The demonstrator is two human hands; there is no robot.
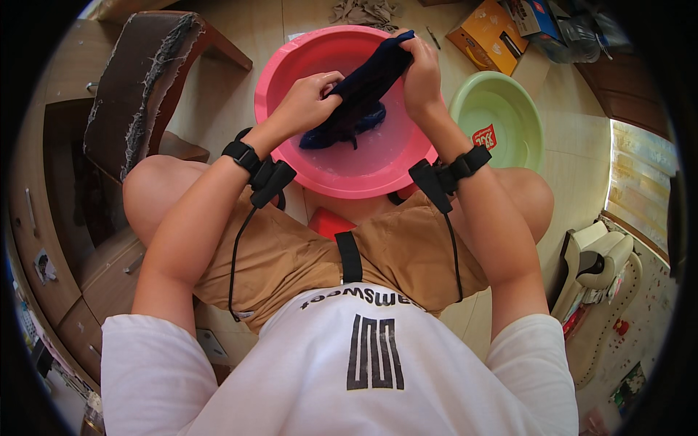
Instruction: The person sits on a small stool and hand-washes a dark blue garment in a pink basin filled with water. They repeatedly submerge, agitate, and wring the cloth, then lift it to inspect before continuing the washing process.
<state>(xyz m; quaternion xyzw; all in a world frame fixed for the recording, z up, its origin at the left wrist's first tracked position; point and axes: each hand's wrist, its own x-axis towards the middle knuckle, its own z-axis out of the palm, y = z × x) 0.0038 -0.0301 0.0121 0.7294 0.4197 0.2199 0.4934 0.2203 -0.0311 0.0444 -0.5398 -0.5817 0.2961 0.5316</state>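
Observation:
A wet dark blue cloth [362, 90] is stretched between my two hands above a pink plastic basin [349, 188] on the floor. My left hand [308, 103] grips its lower left part, fingers curled inward. At the upper right, my right hand [422, 71] pinches the cloth's top end over the basin's right side. The lower part of the cloth hangs into cloudy water in the basin. Whether it is one piece or more, I cannot tell. Each wrist wears a black strap with a small device and a cable.
Right of the pink basin stands a light green basin [496, 87] with a red label. An orange cardboard box [488, 35] lies beyond it. A worn brown chair [142, 82] with frayed covering is at the left. Crumpled grey-brown cloth [365, 12] lies behind the pink basin.

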